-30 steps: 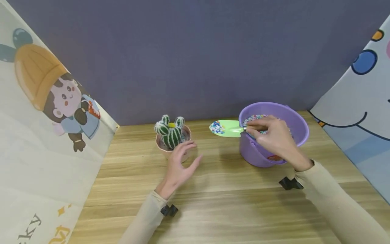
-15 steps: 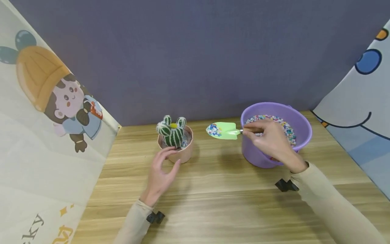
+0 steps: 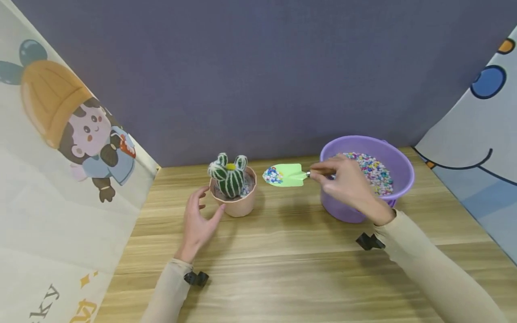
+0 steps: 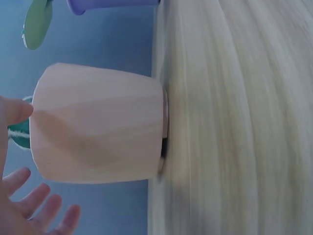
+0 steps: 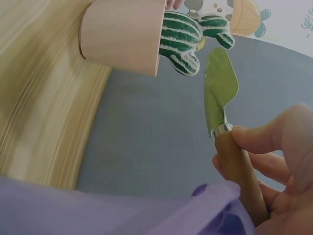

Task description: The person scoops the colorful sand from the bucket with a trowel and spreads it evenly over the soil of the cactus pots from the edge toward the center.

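The relation that seems to count most is the gap between the tip of the shovel and the pot: the blade lies off the pot's right side, near its rim but apart from it, with the shovel's long axis running roughly across the table and its tip pointing left toward the cactus in the pot. The right wrist view puts the tip higher than the rim, about level with the cactus's upper arms. The right hand has its fingers curled round the wooden handle, thumb close to the metal collar, so the shovel reaches out leftward from those fingers, with coloured pebbles gathered at the far end of the blade. That hand is over the left side of the purple bucket, where more such pebbles lie. The left hand is the nearer one to the pot: its fingers are spread wide and hold nothing, at the pot's near left side, so the pot lies just up and to the right of them; whether the thumb touches the rim cannot be told
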`<state>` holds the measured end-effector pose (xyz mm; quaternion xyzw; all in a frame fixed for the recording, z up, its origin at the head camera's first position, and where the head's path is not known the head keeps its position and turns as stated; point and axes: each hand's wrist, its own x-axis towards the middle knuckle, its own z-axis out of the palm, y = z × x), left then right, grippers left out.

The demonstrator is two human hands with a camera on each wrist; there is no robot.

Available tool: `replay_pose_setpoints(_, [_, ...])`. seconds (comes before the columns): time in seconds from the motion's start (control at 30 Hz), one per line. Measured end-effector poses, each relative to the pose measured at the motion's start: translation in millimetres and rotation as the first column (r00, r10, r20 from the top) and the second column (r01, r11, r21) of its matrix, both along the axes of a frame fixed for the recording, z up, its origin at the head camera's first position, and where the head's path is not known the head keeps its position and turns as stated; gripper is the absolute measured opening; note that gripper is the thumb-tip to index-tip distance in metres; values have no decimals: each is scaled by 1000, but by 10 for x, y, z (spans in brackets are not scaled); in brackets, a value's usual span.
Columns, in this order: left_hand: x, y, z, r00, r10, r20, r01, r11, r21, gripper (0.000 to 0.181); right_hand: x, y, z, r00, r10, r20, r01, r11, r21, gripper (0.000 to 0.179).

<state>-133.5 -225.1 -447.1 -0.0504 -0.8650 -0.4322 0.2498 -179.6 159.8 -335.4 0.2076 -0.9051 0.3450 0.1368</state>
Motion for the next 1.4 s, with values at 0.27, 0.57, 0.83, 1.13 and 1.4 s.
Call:
replay_pose_setpoints(0.27, [-82, -66, 37, 992, -37, 117, 37, 999, 1, 89, -94, -122, 14, 1000, 22, 2, -22, 999, 30, 22])
replay_pose_setpoints(0.57, [-152, -61, 133, 976, -105, 191, 97, 994, 49, 97, -191, -264, -11, 998, 39, 43, -41, 998, 46, 22])
replay_pose_setpoints(0.83, [-291, -85, 145, 957, -165, 240, 146, 985, 97, 102, -280, -338, 15, 995, 63, 75, -69, 994, 80, 21])
replay_pose_setpoints(1.13, [-320, -114, 82, 953, -160, 257, 152, 987, 54, 100, -341, -407, -3, 990, 77, 119, -90, 990, 110, 22])
replay_pose_setpoints(1.4, [-272, -38, 129, 971, 4, 238, 29, 991, -132, 105, -379, -500, 10, 991, 101, 84, -113, 983, 148, 20])
